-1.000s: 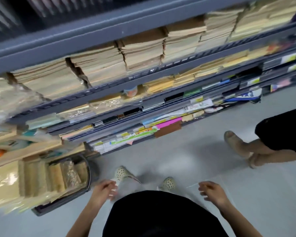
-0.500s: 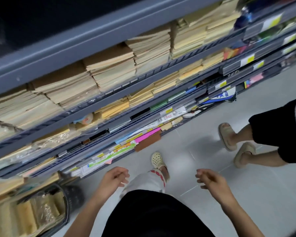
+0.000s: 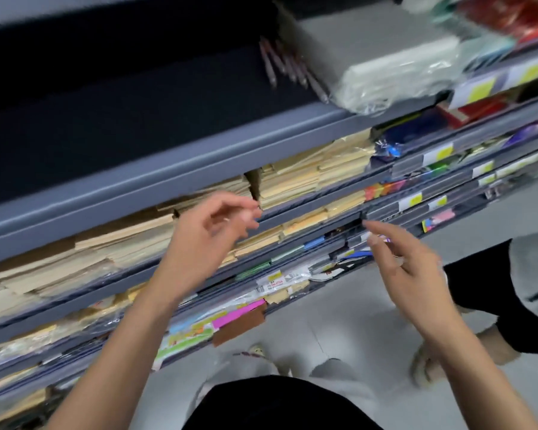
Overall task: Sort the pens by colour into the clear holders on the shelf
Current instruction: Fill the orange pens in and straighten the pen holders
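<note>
Where both hung low before, left hand and right hand now up at shelf front, apart, loose, empty; pens newly visible on top; grey floor below.

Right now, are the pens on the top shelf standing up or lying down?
Lying down. The pens lie side by side, flat on the grey top shelf, not standing in anything. They look blurry.
</note>
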`<state>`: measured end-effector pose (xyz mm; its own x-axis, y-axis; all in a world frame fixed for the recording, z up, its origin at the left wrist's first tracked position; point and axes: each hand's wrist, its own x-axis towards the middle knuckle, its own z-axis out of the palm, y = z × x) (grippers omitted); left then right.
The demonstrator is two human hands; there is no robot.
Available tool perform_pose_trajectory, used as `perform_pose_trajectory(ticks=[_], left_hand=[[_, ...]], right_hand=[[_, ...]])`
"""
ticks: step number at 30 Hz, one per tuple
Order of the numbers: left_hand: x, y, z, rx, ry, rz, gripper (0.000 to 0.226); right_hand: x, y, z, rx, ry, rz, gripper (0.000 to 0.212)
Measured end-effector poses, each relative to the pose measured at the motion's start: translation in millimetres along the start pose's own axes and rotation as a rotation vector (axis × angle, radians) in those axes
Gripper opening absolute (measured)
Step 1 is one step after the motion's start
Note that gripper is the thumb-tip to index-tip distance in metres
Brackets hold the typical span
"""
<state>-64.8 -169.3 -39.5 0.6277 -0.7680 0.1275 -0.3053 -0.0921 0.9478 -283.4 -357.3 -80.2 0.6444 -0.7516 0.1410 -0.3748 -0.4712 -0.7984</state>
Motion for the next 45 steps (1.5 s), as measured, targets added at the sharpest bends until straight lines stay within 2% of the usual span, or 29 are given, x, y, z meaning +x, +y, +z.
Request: perform_pose_trajectory(ticks=[2,4,6,9,12,18,23,25,32,38,45], left_hand=[[32.9,28.9,3.6,0.025,0.089,0.145,0.014],[72.8,46.4,5.2,0.089,0.192,0.214,0.013],[121.0,55.4,2.9,0.205,0.271,0.183,0.010],[200.0,49.7,-4.3,0.380,0.267,0.064,0.007],[261.0,31.6,-1.6,0.428,0.301,-0.039,0.028],[312.6,22.1,14.0,0.569,0.334,-0.055,0.042],[333.9,24.6,18.4,0.638,0.188,-0.063,0.053],[340.6,26.5,17.7,0.641,0.130,-0.072,0.051],[335.0,27.1,19.2,0.610,0.024,-0.046,0.019],[333.2,24.6,18.5,0.663,0.075,0.027,0.037],[333.9,22.7,18.0,0.687,0.127,0.122,0.029]], right_hand=[[32.7,-17.6,-6.1,-0.024,0.002,-0.174,0.032],[62.8,-33.8,-9.5,-0.077,-0.040,-0.318,0.039],[87.9,-46.3,-10.3,-0.166,-0.107,-0.405,0.043],[114.3,-54.5,-8.0,-0.257,-0.219,-0.454,0.050],[129.7,-54.7,-1.3,-0.309,-0.278,-0.485,0.055],[143.5,-56.0,16.5,-0.378,-0.223,-0.472,0.063],[141.6,-61.5,27.1,-0.337,-0.164,-0.423,0.067],[140.7,-64.7,29.1,-0.293,-0.148,-0.385,0.068],[146.2,-74.8,31.4,-0.326,-0.105,-0.344,0.066],[147.6,-75.9,33.9,-0.354,-0.071,-0.341,0.065],[147.7,-78.0,36.2,-0.385,-0.040,-0.324,0.061]])
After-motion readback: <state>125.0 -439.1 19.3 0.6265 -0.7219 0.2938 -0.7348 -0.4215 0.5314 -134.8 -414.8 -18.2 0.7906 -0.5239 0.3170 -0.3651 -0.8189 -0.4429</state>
